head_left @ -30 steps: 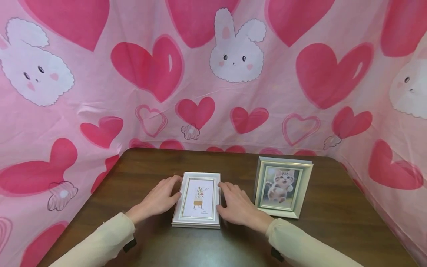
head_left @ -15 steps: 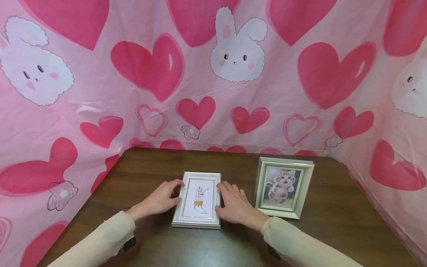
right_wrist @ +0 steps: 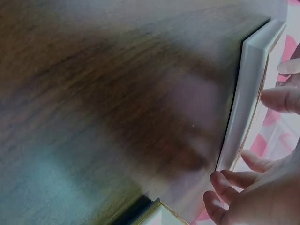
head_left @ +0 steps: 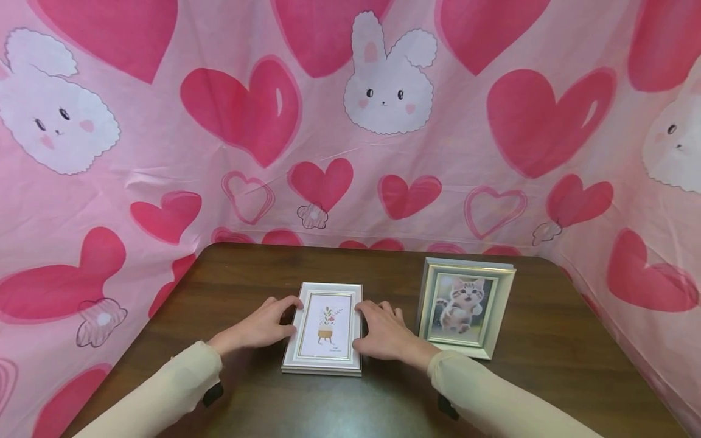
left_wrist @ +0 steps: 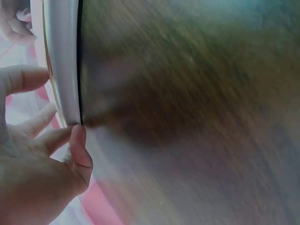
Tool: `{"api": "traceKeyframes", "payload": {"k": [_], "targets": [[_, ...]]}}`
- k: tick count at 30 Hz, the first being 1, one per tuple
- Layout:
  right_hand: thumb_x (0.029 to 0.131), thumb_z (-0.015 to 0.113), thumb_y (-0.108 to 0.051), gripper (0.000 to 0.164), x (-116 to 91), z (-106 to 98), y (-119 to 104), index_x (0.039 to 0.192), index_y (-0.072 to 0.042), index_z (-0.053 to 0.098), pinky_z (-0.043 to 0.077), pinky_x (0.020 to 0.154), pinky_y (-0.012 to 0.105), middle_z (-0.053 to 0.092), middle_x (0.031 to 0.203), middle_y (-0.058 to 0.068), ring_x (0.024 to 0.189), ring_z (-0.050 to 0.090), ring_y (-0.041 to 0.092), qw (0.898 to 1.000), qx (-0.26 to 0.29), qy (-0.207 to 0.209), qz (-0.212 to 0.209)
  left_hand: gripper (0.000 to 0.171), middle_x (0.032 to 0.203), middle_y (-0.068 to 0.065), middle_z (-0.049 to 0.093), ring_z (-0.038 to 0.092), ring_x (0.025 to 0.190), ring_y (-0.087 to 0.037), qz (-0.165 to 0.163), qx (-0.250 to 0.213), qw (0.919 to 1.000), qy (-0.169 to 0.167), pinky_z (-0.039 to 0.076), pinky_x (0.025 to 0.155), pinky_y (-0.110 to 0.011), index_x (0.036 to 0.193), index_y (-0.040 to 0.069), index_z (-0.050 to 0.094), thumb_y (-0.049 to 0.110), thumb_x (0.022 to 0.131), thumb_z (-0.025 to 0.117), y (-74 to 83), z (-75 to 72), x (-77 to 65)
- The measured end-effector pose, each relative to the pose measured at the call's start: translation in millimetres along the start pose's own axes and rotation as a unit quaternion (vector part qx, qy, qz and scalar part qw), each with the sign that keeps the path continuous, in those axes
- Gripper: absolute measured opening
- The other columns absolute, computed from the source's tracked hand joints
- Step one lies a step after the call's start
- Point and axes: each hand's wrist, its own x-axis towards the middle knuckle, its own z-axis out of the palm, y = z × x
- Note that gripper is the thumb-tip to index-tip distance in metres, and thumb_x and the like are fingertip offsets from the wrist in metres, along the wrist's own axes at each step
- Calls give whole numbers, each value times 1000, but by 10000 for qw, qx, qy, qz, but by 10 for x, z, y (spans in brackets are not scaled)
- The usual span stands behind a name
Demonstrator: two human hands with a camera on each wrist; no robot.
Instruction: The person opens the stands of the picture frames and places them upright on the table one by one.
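Note:
A white picture frame with a drawing of a potted plant lies flat on the brown table, face up. Its left edge is gripped by my left hand, thumb nearer me and bent fingers further back. On the opposite edge my right hand holds it in the same way. The left wrist view has the fingers and thumb of the left hand against the rim. Bent fingers of the right hand also meet the frame's side in the right wrist view.
Right of my right hand stands a second picture frame, upright, with a kitten photo; its corner shows low in the right wrist view. A pink cloth with hearts and rabbits hangs around the wooden table.
Both hands have closed in slightly on the sides of the white picture frame, and the right hand's fingers are more bent. Neither frame has visibly moved.

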Motion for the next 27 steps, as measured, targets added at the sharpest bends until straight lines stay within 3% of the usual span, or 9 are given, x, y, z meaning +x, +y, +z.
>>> {"api": "traceKeyframes", "payload": {"k": [7, 16, 21, 27], "targets": [[76, 81, -35, 73, 31, -29, 9, 139, -6, 58, 36, 91, 50, 62, 141, 10, 117, 49, 32, 9999, 49, -83, 50, 52, 125, -7, 64, 46, 107, -27, 24, -48, 9996, -279, 44, 84, -44, 136, 16, 58, 22, 91, 82, -54, -50, -11], [77, 82, -32, 77, 67, -49, 15, 142, -3, 55, 44, 96, 49, 61, 142, 13, 113, 46, 29, 9976, 581, -367, 27, 60, 132, -10, 60, 46, 111, -27, 49, -159, 9989, -443, 44, 88, -47, 138, 18, 56, 27, 85, 85, -114, -83, -5], [75, 85, -31, 76, 87, -62, 25, 140, -4, 56, 43, 95, 50, 63, 137, 12, 110, 46, 29, 9970, 640, -435, 35, 62, 129, -11, 60, 46, 112, -31, 196, -330, 9979, -529, 43, 91, -50, 139, 16, 55, 27, 85, 85, -135, -107, 16], [74, 85, -30, 73, 103, -55, 31, 138, -7, 58, 41, 95, 50, 64, 134, 10, 112, 47, 30, 9972, 627, -399, 65, 61, 119, -11, 60, 47, 106, -32, 545, -361, 9963, -549, 44, 86, -50, 138, 16, 55, 34, 86, 84, -213, -129, 48]]}}
